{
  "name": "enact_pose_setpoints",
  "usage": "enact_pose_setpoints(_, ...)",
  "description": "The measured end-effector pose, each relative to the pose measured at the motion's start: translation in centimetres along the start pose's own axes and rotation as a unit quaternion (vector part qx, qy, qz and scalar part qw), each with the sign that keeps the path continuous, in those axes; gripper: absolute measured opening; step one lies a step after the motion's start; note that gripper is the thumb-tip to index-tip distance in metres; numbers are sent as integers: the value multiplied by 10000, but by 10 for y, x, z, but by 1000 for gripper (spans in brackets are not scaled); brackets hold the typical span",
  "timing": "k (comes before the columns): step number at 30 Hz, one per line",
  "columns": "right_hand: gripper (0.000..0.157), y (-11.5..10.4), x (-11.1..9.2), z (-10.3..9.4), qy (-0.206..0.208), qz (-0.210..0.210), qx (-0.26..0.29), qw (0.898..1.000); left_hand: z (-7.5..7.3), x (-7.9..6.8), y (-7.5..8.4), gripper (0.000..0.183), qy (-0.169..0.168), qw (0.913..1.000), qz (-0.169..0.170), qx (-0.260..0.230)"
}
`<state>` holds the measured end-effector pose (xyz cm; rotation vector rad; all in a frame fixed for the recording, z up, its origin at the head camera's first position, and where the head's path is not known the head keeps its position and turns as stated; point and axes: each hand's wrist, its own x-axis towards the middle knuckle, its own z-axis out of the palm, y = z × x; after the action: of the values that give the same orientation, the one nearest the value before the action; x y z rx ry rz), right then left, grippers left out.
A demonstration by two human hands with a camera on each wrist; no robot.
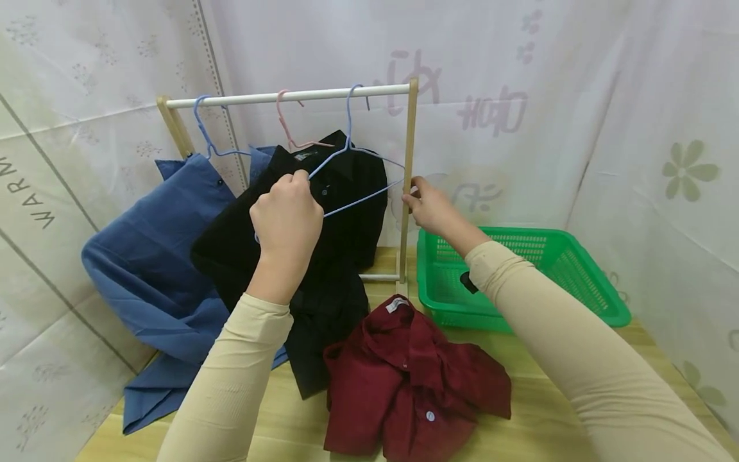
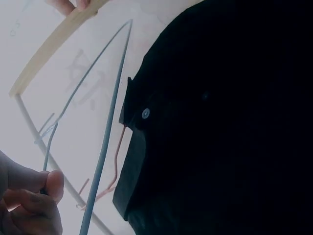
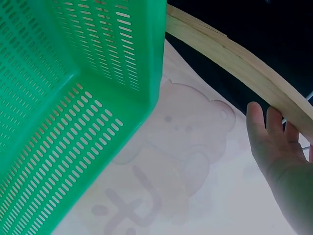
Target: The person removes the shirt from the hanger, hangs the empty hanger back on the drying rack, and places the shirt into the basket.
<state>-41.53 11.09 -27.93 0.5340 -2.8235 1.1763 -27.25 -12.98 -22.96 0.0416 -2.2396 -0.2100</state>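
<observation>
A blue wire hanger (image 1: 349, 128) hooks over the white rail of the clothes rack, and no garment is on it. My left hand (image 1: 288, 208) grips its near arm; the left wrist view shows thumb and fingers (image 2: 36, 196) pinching the wire. My right hand (image 1: 430, 204) holds the rack's wooden post (image 1: 409, 141), level with the hanger's far end. In the right wrist view its fingertips (image 3: 275, 117) lie along the post's edge. Behind the hanger, a black shirt (image 1: 346, 237) hangs on a pink hanger (image 1: 283, 122). A dark red shirt (image 1: 404, 378) lies crumpled on the table below.
Leftmost on the rail (image 1: 254, 98), a blue shirt (image 1: 161, 256) hangs on another blue hanger (image 1: 202, 131), its lower part spread on the table (image 1: 288, 430). A green plastic basket (image 1: 462, 314) with a small black item inside stands to the right, beneath my right forearm. Printed curtains surround the table.
</observation>
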Motion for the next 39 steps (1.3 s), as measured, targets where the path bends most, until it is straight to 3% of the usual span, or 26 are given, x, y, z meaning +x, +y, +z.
enact_pose_setpoints(8, 49, 3, 0, 1, -118, 35, 62, 9999, 5, -12, -6, 25, -290, 9991, -167, -249)
enact_pose_setpoints(17, 52, 4, -2, -8, -56, 127, 335, 9993, 11, -5, -7, 27, -398, 9986, -99, -345)
enact_pose_setpoints(26, 45, -4, -9, 4, -44, 4, 226, 9997, 12, -13, -20, 30, -526, 9973, -249, -448)
enact_pose_setpoints(34, 50, -8, -11, -5, 54, -41, 99, 9999, 12, -12, -19, 34, -558, 9961, -342, -584)
enact_pose_setpoints(37, 61, -14, -13, -13, -109, -1, -227, 9997, 9, -12, -18, 38, -428, 9974, -178, -545)
enact_pose_setpoints(39, 68, -19, -17, -20, -291, 23, -488, 9984, 4, -15, -17, 40, -289, 9980, 117, -557)
